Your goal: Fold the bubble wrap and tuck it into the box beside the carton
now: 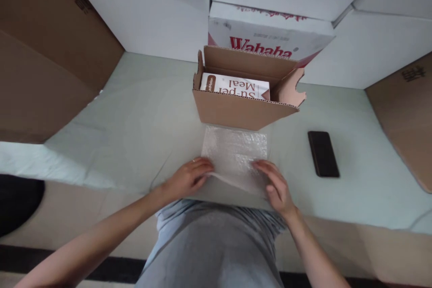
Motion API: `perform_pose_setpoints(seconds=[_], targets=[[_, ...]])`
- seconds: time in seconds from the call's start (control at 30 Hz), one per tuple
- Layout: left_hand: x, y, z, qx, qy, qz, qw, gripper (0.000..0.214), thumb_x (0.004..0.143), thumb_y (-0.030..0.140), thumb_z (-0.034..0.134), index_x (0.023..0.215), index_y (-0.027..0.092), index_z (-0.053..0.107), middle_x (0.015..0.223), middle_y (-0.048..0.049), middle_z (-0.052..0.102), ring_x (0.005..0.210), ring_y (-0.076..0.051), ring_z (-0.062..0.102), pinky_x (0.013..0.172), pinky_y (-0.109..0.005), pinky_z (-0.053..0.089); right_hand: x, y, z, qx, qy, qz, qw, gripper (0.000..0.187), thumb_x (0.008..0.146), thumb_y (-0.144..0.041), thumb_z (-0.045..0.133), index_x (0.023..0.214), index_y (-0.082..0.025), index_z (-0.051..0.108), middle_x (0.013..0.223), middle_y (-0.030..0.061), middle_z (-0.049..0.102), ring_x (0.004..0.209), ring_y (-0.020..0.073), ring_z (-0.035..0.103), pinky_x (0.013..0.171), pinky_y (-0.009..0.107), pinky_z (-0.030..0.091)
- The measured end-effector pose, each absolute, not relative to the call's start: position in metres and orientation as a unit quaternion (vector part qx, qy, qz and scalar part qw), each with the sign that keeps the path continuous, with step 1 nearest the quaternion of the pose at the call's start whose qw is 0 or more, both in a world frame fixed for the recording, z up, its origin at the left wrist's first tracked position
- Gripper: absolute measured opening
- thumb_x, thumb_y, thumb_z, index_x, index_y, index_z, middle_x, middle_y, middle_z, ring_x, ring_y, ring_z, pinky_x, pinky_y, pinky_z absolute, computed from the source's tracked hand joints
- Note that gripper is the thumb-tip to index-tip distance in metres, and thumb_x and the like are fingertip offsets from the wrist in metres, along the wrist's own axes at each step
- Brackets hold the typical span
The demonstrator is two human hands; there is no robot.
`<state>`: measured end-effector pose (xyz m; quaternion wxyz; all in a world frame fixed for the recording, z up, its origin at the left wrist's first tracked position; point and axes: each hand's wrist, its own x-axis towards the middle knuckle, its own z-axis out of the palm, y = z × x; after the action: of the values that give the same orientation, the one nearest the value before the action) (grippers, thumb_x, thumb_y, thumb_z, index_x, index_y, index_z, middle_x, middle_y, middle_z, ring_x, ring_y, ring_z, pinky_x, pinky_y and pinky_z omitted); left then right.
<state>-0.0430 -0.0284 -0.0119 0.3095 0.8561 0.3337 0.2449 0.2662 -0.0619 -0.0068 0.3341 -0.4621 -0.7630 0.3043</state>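
Observation:
A clear sheet of bubble wrap (236,148) lies on the pale green table in front of me. My left hand (192,175) is closed on its near left corner, fingers and thumb pinching the edge, which lifts slightly. On the right side of the sheet, my right hand (276,184) rests with fingers stretched out and the thumb apart. Just beyond the wrap stands an open cardboard box (243,110). Inside it sits a white carton (236,86) printed "Su-per Meal", its lettering upside down to me; the carton's lower part is hidden.
A dark phone (323,154) lies to the right on the table (135,112). Large brown boxes flank both sides, left (50,76) and right (405,112). White boxes line the back, one a Wahaha carton (266,31). A black rounded object (18,202) shows at lower left.

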Motion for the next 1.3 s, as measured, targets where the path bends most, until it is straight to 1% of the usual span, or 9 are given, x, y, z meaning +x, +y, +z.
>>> perform_pose_setpoints(seconds=[0.1,0.2,0.27,0.5,0.77,1.0,1.07,1.17,1.3], targets=[[-0.039,-0.022,-0.006,0.81,0.396,0.256,0.349,0.022,0.092,0.019,0.043,0.104,0.017,0.061,0.098,-0.0079,0.068,0.095,-0.017,0.062,0.085,-0.032,0.052,0.275,-0.081,-0.009,-0.491,-0.731,0.317,0.351,0.057,0.089,-0.061,0.033,0.123,-0.021,0.055,0.117,0.0123,0.062,0.115,0.028,0.053,0.098,0.05,0.042],[-0.035,-0.018,-0.005,0.791,0.43,0.244,0.361,0.023,0.092,0.022,0.043,0.101,0.017,0.063,0.094,-0.0069,0.069,0.088,-0.016,0.064,0.081,-0.031,0.053,0.267,-0.089,-0.022,-0.583,-0.673,0.272,0.365,0.036,0.085,-0.041,0.056,0.116,-0.023,0.057,0.11,0.0096,0.064,0.106,0.023,0.059,0.092,0.042,0.047],[-0.032,-0.016,-0.007,0.787,0.449,0.234,0.352,0.023,0.091,0.022,0.043,0.102,0.018,0.064,0.095,-0.0068,0.07,0.088,-0.017,0.064,0.081,-0.032,0.053,0.257,-0.087,-0.032,-0.644,-0.61,0.257,0.383,0.038,0.083,-0.034,0.06,0.119,-0.022,0.054,0.109,0.0097,0.064,0.098,0.0201,0.062,0.086,0.038,0.051],[-0.018,-0.018,-0.017,0.763,0.53,0.255,0.268,0.025,0.091,0.024,0.043,0.104,0.017,0.063,0.098,-0.0073,0.07,0.087,-0.019,0.066,0.079,-0.032,0.053,0.237,-0.065,-0.033,-0.698,-0.56,0.221,0.387,0.058,0.085,-0.036,0.056,0.136,-0.016,0.037,0.073,0.0018,0.062,0.062,0.014,0.057,0.059,0.027,0.049],[-0.021,-0.019,-0.019,0.771,0.59,0.197,0.135,0.032,0.088,0.022,0.046,0.118,0.014,0.052,0.079,-0.0056,0.066,0.068,-0.017,0.062,0.066,-0.03,0.051,0.242,-0.05,-0.028,-0.708,-0.636,0.153,0.266,0.05,0.088,-0.039,0.048,0.132,-0.017,0.043,0.08,0.0063,0.067,0.061,0.0173,0.061,0.057,0.03,0.05],[-0.021,-0.016,-0.023,0.777,0.598,0.156,0.122,0.037,0.09,0.024,0.044,0.124,0.011,0.048,0.075,-0.0061,0.066,0.066,-0.019,0.062,0.063,-0.031,0.051,0.242,-0.044,-0.027,-0.712,-0.655,0.134,0.217,0.044,0.089,-0.039,0.045,0.126,-0.015,0.05,0.084,0.0084,0.069,0.069,0.0202,0.065,0.064,0.033,0.052],[-0.022,-0.015,-0.021,0.778,0.597,0.161,0.11,0.04,0.09,0.027,0.046,0.127,0.011,0.045,0.081,-0.0085,0.066,0.072,-0.021,0.064,0.065,-0.033,0.052,0.242,-0.043,-0.027,-0.708,-0.66,0.131,0.216,0.043,0.09,-0.039,0.044,0.124,-0.015,0.051,0.084,0.0085,0.069,0.069,0.0203,0.065,0.064,0.033,0.051],[-0.029,-0.016,-0.018,0.829,0.512,0.212,0.082,0.041,0.088,0.031,0.051,0.125,0.014,0.047,0.109,-0.0153,0.063,0.104,-0.027,0.059,0.083,-0.039,0.051,0.242,-0.041,-0.026,-0.701,-0.665,0.137,0.216,0.042,0.09,-0.038,0.043,0.123,-0.015,0.052,0.082,0.008,0.068,0.068,0.0197,0.064,0.063,0.032,0.051],[-0.04,-0.019,-0.019,0.904,0.359,0.185,0.142,0.039,0.087,0.035,0.054,0.123,0.019,0.051,0.127,-0.0135,0.056,0.124,-0.028,0.047,0.103,-0.048,0.039,0.247,-0.04,-0.017,-0.689,-0.671,0.158,0.223,0.04,0.089,-0.037,0.045,0.122,-0.016,0.053,0.08,0.0066,0.065,0.065,0.018,0.061,0.063,0.033,0.051]])
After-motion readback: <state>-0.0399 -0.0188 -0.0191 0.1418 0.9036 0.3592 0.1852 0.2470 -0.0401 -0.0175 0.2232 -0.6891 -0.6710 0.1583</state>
